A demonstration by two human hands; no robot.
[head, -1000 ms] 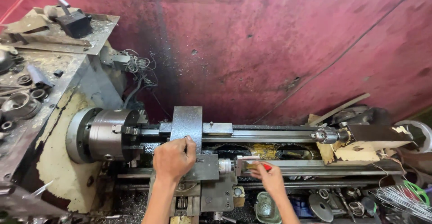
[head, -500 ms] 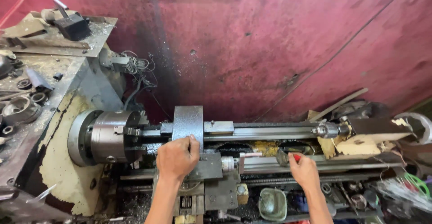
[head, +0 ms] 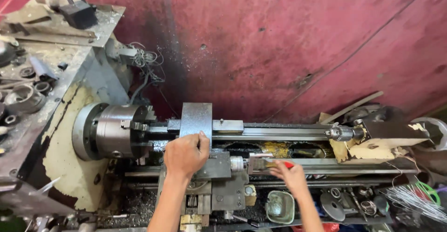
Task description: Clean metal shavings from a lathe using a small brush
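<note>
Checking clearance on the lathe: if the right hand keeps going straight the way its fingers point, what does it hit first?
The right hand points left along the bed. First in line looks like the small cylindrical knob on the carriage block, beside the left hand. Depth is hard to judge.
</note>
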